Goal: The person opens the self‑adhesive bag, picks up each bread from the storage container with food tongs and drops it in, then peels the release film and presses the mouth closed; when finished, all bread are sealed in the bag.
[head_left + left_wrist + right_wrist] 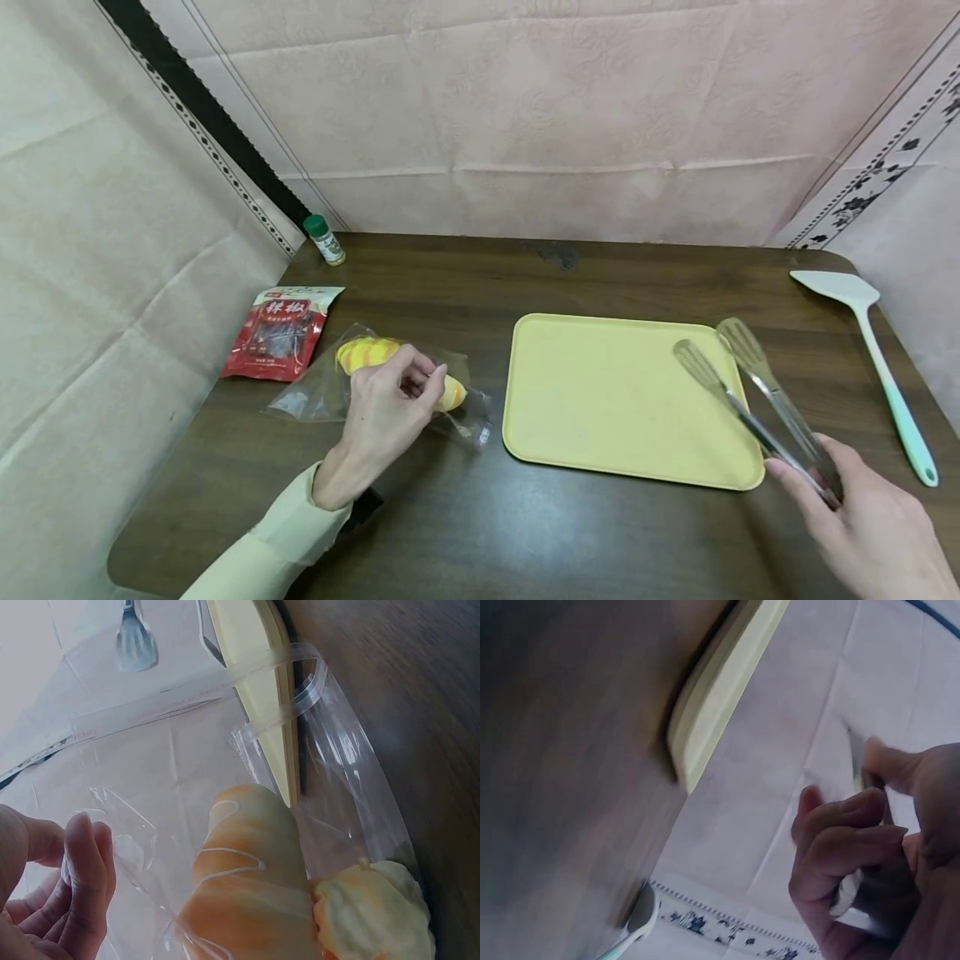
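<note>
My left hand pinches the upper film of a clear plastic bag, with bread inside it. In the left wrist view a long roll and a second rounded piece of bread lie in the bag, beside the fingers of the left hand. My right hand grips metal tongs near their closed end; their two heads stand apart over the right edge of the yellow tray. In the right wrist view the fingers of the right hand curl round the tongs.
A red and white packet lies left of the bag, and a small green-capped bottle stands behind it at the back left. At the far right lies a spatula with a pale green handle. Patterned cloth walls border the wooden table.
</note>
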`<control>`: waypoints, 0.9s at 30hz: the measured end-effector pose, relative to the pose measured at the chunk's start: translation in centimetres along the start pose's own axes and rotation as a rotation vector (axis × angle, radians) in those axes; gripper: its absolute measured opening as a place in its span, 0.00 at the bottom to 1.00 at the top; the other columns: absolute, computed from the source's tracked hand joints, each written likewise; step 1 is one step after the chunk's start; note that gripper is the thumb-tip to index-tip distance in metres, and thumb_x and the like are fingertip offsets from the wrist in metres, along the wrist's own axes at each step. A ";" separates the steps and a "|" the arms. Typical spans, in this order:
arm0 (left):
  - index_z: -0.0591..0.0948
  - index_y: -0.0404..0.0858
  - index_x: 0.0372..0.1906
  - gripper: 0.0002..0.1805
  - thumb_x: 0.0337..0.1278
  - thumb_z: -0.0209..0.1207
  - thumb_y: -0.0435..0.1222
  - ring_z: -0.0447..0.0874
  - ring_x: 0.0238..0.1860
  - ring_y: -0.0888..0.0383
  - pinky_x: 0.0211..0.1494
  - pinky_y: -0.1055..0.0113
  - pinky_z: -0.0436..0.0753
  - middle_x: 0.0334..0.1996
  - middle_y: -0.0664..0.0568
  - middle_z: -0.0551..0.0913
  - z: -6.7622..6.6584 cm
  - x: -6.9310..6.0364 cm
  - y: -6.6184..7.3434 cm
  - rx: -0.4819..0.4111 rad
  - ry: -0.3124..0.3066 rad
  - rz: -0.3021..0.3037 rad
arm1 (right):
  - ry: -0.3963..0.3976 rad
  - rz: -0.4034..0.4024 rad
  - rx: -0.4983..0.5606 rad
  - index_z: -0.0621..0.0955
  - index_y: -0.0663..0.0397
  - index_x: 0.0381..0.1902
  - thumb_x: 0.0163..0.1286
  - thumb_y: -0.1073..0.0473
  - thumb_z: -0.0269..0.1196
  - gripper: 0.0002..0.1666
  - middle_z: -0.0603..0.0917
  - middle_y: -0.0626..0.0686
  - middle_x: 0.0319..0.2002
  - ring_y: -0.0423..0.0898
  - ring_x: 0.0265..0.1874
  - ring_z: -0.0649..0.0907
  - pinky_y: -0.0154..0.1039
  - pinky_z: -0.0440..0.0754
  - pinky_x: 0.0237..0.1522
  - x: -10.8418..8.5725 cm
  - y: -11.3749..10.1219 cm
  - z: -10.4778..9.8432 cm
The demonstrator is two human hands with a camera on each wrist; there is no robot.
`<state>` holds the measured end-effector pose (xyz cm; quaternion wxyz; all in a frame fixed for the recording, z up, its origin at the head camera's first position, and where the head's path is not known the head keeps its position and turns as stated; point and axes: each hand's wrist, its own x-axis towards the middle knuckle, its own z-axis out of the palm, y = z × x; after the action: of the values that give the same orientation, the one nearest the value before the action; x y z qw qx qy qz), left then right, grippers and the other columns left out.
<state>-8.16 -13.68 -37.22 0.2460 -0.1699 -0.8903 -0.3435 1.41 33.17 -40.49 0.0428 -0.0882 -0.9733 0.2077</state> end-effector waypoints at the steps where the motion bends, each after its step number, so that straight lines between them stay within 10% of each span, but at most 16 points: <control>1: 0.84 0.36 0.32 0.09 0.58 0.75 0.27 0.83 0.19 0.65 0.27 0.76 0.82 0.21 0.50 0.89 0.0 0.0 0.0 0.001 0.001 0.000 | 0.004 0.023 -0.005 0.73 0.71 0.68 0.80 0.39 0.64 0.41 0.85 0.69 0.35 0.69 0.32 0.84 0.62 0.79 0.32 0.1 0.3 0.0; 5: 0.84 0.36 0.32 0.09 0.58 0.75 0.27 0.83 0.20 0.65 0.27 0.77 0.82 0.21 0.50 0.89 0.0 -0.1 0.0 0.000 0.003 0.000 | 0.017 0.080 -0.026 0.66 0.81 0.72 0.85 0.41 0.57 0.45 0.79 0.89 0.51 0.88 0.43 0.81 0.72 0.77 0.37 0.8 1.3 0.0; 13: 0.83 0.36 0.32 0.09 0.58 0.75 0.27 0.83 0.19 0.65 0.27 0.77 0.82 0.21 0.50 0.89 -0.1 -0.2 -0.1 -0.004 0.001 0.006 | -0.088 0.202 -0.104 0.55 0.88 0.77 0.89 0.38 0.46 0.52 0.70 0.93 0.60 0.91 0.54 0.75 0.77 0.77 0.48 2.4 3.5 0.1; 21: 0.83 0.36 0.32 0.09 0.58 0.75 0.26 0.82 0.20 0.67 0.27 0.79 0.81 0.20 0.51 0.89 -0.1 -0.2 -0.2 -0.021 0.002 0.023 | -0.124 0.191 -0.151 0.54 0.92 0.75 0.88 0.38 0.46 0.53 0.67 0.93 0.62 0.92 0.56 0.74 0.79 0.77 0.49 3.3 5.0 0.9; 27: 0.84 0.37 0.31 0.09 0.58 0.73 0.26 0.82 0.19 0.69 0.27 0.80 0.79 0.19 0.53 0.88 0.0 -0.2 -0.3 -0.031 0.025 0.049 | -0.104 0.135 -0.180 0.63 0.93 0.61 0.88 0.44 0.49 0.44 0.76 0.89 0.44 0.89 0.44 0.79 0.76 0.78 0.41 3.8 4.8 1.0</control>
<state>-8.13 -13.98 -37.49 0.2627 -0.1914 -0.8773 -0.3531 -1.69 37.79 -43.20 -0.0302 -0.1462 -0.9807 0.1261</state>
